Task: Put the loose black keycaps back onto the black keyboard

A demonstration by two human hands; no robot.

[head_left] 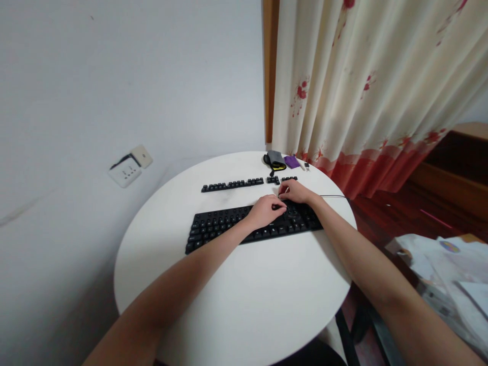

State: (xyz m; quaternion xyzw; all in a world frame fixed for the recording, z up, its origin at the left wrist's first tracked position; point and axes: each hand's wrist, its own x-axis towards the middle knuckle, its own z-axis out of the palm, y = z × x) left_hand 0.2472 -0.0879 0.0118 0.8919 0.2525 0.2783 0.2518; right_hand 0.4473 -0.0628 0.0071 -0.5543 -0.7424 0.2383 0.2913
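A black keyboard (217, 223) lies across the round white table (244, 284). Over its right half is my left hand (266, 211), with thumb and fingertips brought together close to the keys; whatever they may hold is hidden. My right hand (294, 192) is at the keyboard's back edge, its fingers curled into a pinch beside the left. What that pinch holds, if anything, is too small to make out. Behind the keyboard stands a row of loose black keycaps (232, 185), with smaller groups of keycaps (273, 180) farther right along the same line.
A grey and yellow cloth (276, 160), a purple cloth (292, 161) and a small dark and white item (307, 165) lie at the table's back right. A thin cable (331, 195) runs off the right edge. Wall and curtain (343, 101) border the back; plastic bags (450, 264) are right.
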